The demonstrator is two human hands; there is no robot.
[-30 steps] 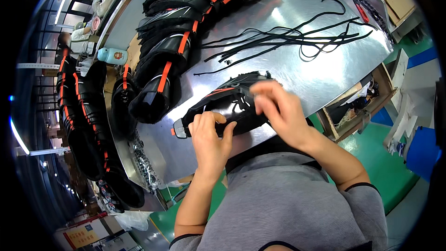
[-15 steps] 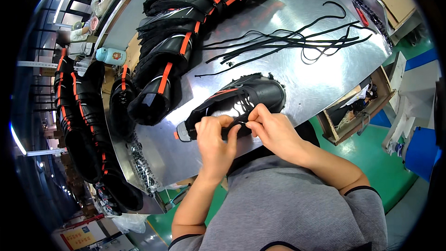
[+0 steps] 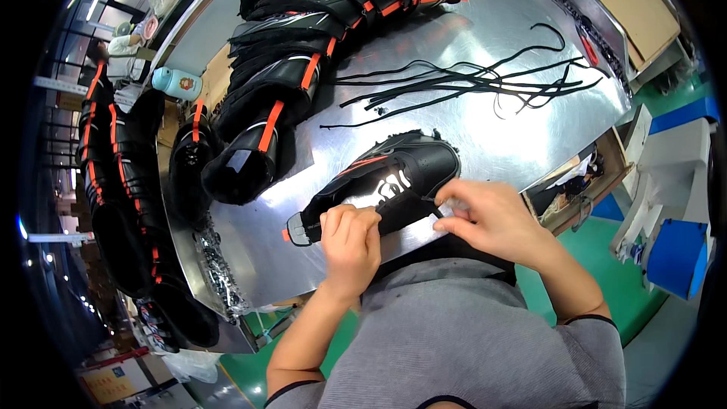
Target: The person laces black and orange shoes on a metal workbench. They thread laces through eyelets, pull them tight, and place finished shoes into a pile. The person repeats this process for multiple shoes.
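Note:
A black shoe upper (image 3: 428, 163) with orange stripes and a grey heel tab lies on its side on the metal table (image 3: 341, 148), its toe to the right. At its near edge, by the collar, my left hand (image 3: 350, 242) is closed on the shoe with curled fingers. Right of that, my right hand (image 3: 496, 220) pinches a short stretch of black shoelace (image 3: 430, 200) just off the shoe's near side. White loops and some black lacing show across the shoe's throat. My left fingers hide part of the collar.
Beyond the shoe, several loose black laces (image 3: 462, 83) lie spread out. A long row of nested black boots (image 3: 303, 68) curves along the far left, with more boots (image 3: 125, 235) at the left edge. A blue bottle (image 3: 178, 83) stands behind; an open drawer (image 3: 583, 197) juts out at right.
My right hand has moved right, away from my left hand, drawing the lace out. My left fingers have curled down onto the shoe's edge. The whole view has shifted slightly.

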